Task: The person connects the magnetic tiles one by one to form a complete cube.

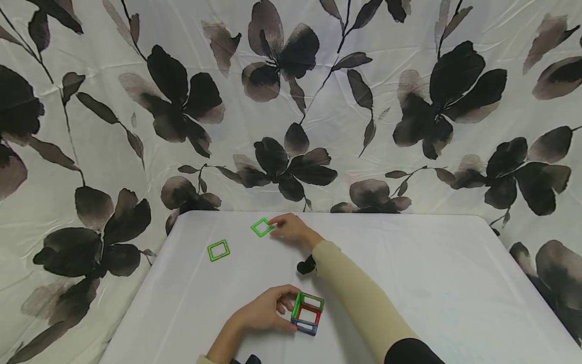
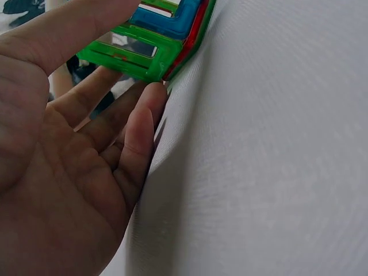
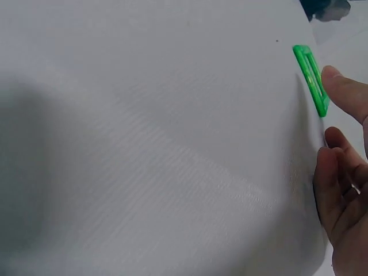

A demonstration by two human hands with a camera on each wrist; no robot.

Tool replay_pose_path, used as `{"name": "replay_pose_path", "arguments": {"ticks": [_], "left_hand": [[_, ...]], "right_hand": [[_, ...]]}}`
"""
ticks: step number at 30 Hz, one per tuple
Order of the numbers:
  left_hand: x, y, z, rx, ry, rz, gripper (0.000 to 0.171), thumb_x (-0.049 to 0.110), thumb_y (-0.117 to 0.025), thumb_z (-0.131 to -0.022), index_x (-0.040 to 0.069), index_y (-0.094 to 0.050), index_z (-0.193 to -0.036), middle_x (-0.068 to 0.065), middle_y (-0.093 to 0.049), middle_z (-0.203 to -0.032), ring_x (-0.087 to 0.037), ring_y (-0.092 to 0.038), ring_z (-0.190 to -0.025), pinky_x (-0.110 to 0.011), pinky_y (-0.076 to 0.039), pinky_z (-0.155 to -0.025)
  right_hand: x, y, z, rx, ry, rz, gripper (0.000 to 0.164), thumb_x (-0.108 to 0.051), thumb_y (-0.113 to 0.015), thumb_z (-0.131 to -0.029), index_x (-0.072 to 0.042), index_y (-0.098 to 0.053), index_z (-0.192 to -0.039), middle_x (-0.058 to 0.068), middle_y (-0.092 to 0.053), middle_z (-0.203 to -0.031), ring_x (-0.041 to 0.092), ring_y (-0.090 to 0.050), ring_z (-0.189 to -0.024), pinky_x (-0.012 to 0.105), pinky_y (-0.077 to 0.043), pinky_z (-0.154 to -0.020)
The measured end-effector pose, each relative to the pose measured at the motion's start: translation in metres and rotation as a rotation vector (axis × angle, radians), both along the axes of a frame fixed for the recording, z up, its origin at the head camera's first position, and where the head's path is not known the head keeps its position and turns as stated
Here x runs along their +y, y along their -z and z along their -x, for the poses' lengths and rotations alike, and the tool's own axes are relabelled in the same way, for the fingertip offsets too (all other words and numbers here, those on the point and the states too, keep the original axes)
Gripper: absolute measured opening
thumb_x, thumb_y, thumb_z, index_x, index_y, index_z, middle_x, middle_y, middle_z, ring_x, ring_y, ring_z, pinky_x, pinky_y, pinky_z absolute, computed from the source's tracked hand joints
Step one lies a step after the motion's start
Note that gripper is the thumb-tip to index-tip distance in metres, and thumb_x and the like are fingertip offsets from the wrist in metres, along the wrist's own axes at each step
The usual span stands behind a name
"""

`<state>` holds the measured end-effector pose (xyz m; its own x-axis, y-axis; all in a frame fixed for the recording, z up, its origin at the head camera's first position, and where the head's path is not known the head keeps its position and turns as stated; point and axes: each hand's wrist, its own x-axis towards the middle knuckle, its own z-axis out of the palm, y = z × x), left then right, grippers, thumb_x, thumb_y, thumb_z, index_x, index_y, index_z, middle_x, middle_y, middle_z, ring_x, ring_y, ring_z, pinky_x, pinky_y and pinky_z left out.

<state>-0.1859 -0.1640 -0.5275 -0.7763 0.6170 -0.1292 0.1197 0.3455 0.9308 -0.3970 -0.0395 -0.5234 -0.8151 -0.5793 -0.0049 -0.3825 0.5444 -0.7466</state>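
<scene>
Near the table's front, my left hand (image 1: 265,309) holds a small boxlike build of magnetic tiles (image 1: 307,314), with green, red and blue frames. In the left wrist view the thumb lies along one side of the build (image 2: 129,54) and fingers reach to its other side, partly hidden. My right hand (image 1: 293,228) is stretched to the far side of the table, where thumb and finger pinch the corner of a square green magnetic tile (image 1: 260,233). In the right wrist view that tile (image 3: 310,80) looks low against the tabletop, and the other fingers are curled.
Another square green magnetic tile (image 1: 219,259) lies flat on the white table (image 1: 432,283), left of the right hand. A white cloth (image 1: 359,167) with dark flowers hangs behind the table's back edge. My right forearm (image 1: 368,293) crosses over the table's middle.
</scene>
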Motion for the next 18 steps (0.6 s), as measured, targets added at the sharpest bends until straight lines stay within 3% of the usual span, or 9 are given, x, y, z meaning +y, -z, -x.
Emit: {"name": "replay_pose_path", "arguments": {"ticks": [4,10,18], "left_hand": [[0.000,-0.001,0.000,-0.007,0.001,-0.001,0.063,0.016,-0.088,-0.071,0.016,-0.059,-0.126,0.002,-0.062,-0.114,-0.014,-0.061,-0.091,-0.029,-0.050,-0.079],[-0.002,0.000,0.000,-0.015,-0.001,-0.006,0.062,0.015,-0.088,-0.070,0.018,-0.059,-0.125,0.004,-0.062,-0.114,-0.014,-0.061,-0.090,-0.028,-0.050,-0.078],[-0.004,0.001,0.000,-0.010,-0.002,-0.013,0.062,0.016,-0.088,-0.071,0.018,-0.058,-0.125,0.005,-0.061,-0.116,-0.014,-0.061,-0.092,-0.028,-0.050,-0.079]], "right_hand": [[-0.004,-0.002,0.002,-0.014,0.014,-0.074,0.036,-0.030,-0.075,-0.086,-0.023,-0.070,-0.122,0.002,-0.064,-0.111,0.016,-0.056,-0.099,0.032,-0.043,-0.088],[-0.011,-0.004,0.002,0.010,0.012,-0.197,0.034,-0.033,-0.076,-0.084,-0.028,-0.072,-0.118,-0.002,-0.059,-0.096,0.014,-0.050,-0.084,0.029,-0.040,-0.073],[-0.012,0.003,0.007,0.024,0.053,-0.165,0.012,-0.029,-0.077,-0.084,-0.022,-0.078,-0.094,-0.006,-0.061,-0.090,0.012,-0.051,-0.086,0.029,-0.040,-0.081]]}}
